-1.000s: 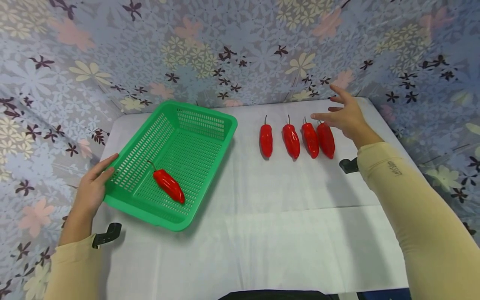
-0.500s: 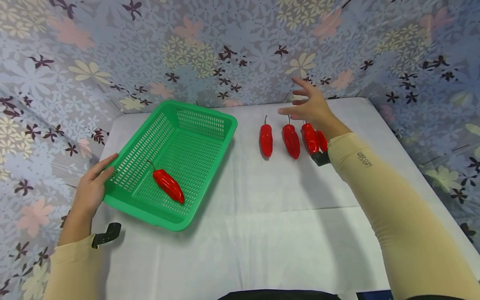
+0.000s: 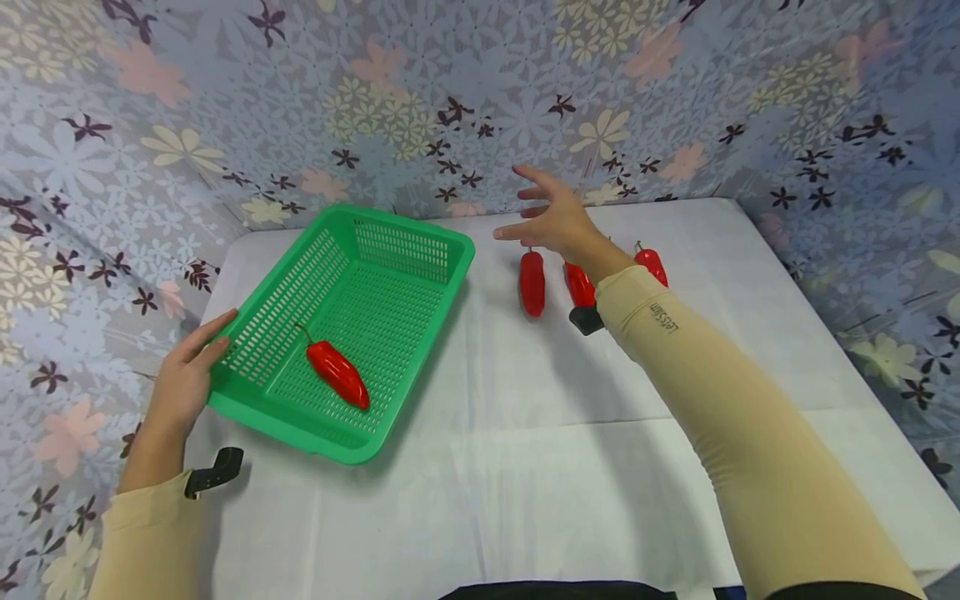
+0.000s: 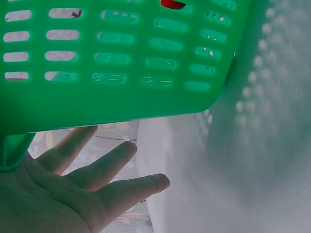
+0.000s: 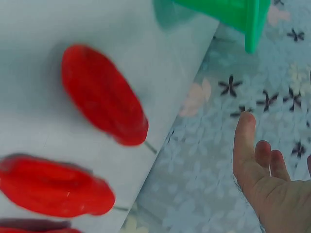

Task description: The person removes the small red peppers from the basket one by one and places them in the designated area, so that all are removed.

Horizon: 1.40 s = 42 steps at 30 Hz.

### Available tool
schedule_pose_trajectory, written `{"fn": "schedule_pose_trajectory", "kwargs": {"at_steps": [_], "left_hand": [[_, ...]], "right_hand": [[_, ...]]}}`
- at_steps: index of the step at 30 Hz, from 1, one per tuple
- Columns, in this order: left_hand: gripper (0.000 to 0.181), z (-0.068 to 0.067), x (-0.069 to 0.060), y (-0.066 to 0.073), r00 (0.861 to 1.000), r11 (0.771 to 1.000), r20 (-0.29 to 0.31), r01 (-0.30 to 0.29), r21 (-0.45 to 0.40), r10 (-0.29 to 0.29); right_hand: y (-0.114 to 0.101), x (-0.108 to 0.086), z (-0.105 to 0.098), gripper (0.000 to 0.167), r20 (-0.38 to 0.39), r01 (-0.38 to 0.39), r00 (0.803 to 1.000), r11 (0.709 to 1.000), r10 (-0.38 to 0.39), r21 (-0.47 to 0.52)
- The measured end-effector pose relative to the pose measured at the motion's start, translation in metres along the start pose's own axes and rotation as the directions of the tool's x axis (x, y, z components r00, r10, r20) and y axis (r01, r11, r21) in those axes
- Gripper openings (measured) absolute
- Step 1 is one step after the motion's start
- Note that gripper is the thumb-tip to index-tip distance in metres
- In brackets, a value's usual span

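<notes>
My left hand (image 3: 180,379) holds the left rim of a green plastic basket (image 3: 442,312), thumb over the edge. Three spread fingers (image 4: 129,191) show outside the basket in the left wrist view. One red pepper (image 3: 337,373) with a thin stem lies inside it. My right hand (image 3: 557,221), fingers spread and holding nothing, hovers above the stem end of the leftmost loose red pepper (image 3: 532,284). To its right are a second pepper (image 3: 579,286), partly behind my wrist, and another pepper (image 3: 651,265) beyond my forearm. My sleeve hides most of a pepper between these two.
A white cloth (image 3: 465,508) covers the table. Floral fabric (image 3: 420,100) rises behind the table's far edge and along the sides. Black wrist camera mounts (image 3: 215,472) stick out from both sleeves. The basket's slotted wall (image 4: 114,58) fills the upper left wrist view.
My right hand has swept left from above the rightmost peppers to the leftmost loose one, staying spread. The left hand, basket and peppers have stayed in place.
</notes>
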<state>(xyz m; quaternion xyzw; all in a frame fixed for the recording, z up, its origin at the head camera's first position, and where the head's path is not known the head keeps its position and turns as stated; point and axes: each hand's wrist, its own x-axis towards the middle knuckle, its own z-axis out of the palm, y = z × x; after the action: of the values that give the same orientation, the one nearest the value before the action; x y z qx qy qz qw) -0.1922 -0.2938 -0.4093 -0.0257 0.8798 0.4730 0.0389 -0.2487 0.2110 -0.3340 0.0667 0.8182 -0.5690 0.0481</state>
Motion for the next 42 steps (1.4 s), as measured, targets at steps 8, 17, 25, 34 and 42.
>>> {"fn": "schedule_pose_trajectory", "kwargs": {"at_steps": [8,17,25,34,42], "left_hand": [[0.048,0.001,-0.001,0.001,1.000,1.000,-0.006,0.003,-0.006,-0.003],[0.048,0.001,-0.001,0.002,1.000,1.000,-0.013,0.000,-0.005,0.000],[0.048,-0.001,-0.001,0.002,1.000,1.000,-0.014,0.010,0.011,-0.010],[0.048,-0.002,-0.001,0.000,1.000,1.000,-0.010,0.021,-0.003,-0.021],[0.048,0.000,0.000,0.003,1.000,1.000,-0.013,0.024,0.010,-0.023]], "right_hand": [[-0.010,0.004,0.037,0.102,0.107,0.056,0.992,0.997,-0.061,0.044],[-0.026,0.003,0.074,0.099,0.200,0.102,0.973,0.991,-0.117,0.082],[-0.036,0.001,0.125,0.100,0.304,0.133,0.944,0.991,-0.124,-0.009],[-0.035,-0.011,0.171,0.101,0.441,0.173,0.893,0.974,-0.094,-0.143],[-0.031,-0.030,0.213,0.099,0.535,0.160,0.844,0.964,-0.022,-0.212]]}}
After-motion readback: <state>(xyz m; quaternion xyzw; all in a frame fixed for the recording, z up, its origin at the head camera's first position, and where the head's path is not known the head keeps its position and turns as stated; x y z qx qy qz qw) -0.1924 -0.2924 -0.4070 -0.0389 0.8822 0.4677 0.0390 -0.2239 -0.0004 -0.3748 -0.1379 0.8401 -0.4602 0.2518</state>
